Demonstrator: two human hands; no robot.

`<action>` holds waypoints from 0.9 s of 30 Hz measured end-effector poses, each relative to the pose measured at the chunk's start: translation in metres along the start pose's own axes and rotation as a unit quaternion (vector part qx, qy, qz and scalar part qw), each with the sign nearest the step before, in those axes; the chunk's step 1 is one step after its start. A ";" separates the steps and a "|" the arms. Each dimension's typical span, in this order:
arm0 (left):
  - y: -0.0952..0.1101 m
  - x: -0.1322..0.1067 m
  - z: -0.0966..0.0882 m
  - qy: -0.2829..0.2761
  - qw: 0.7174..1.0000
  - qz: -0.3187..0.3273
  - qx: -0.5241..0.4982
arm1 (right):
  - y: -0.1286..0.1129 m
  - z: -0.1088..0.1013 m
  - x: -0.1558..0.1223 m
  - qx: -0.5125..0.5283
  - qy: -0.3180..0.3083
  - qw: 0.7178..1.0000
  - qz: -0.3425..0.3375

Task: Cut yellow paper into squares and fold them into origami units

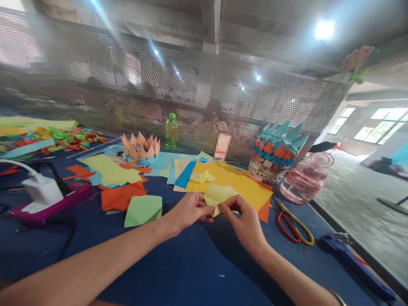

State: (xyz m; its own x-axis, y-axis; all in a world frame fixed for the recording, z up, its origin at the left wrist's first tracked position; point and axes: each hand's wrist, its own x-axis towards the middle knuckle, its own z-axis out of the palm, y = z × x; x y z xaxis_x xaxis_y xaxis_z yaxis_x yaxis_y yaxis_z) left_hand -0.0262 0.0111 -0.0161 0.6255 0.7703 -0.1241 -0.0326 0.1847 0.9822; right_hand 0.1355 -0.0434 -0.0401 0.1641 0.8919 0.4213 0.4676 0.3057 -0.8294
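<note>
A sheet of pale yellow paper (221,194), partly folded, is held up between both hands over the dark blue table. My left hand (193,210) pinches its left lower edge between thumb and fingers. From the other side, my right hand (244,214) grips the lower right edge, its thumb and fingertip close to a small fold. Behind the paper lie larger sheets of golden yellow paper (255,190), with a small folded yellow paper piece (205,176) on top. To the left is a light green paper square (143,210), beside an orange paper sheet (123,196).
Red-and-yellow-handled scissors (295,227), a blue-handled tool (353,263) and a pink water bottle (302,180) stand or lie at right. Folded paper petals top a basket (267,168). A purple power strip (73,195) is at left; a green-capped bottle (171,134) stands behind.
</note>
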 end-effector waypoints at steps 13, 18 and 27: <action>-0.009 0.002 -0.002 -0.040 0.998 0.038 0.005 | -0.003 -0.002 -0.001 -0.033 0.004 0.999 -0.024; -0.010 0.004 -0.001 -0.016 0.999 0.029 -0.028 | -0.003 -0.001 -0.002 -0.027 -0.007 0.999 -0.021; -0.011 0.004 -0.002 -0.014 1.000 0.023 -0.011 | -0.005 0.000 -0.003 -0.028 -0.009 0.999 -0.036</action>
State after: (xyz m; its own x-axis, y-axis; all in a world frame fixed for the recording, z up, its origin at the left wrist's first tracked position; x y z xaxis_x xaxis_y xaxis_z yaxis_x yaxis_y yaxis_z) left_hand -0.0248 0.0135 -0.0276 0.6447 0.7608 -0.0741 -0.0789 0.1627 0.9835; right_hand 0.1330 -0.0472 -0.0371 0.1134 0.8744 0.4717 0.5255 0.3501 -0.7754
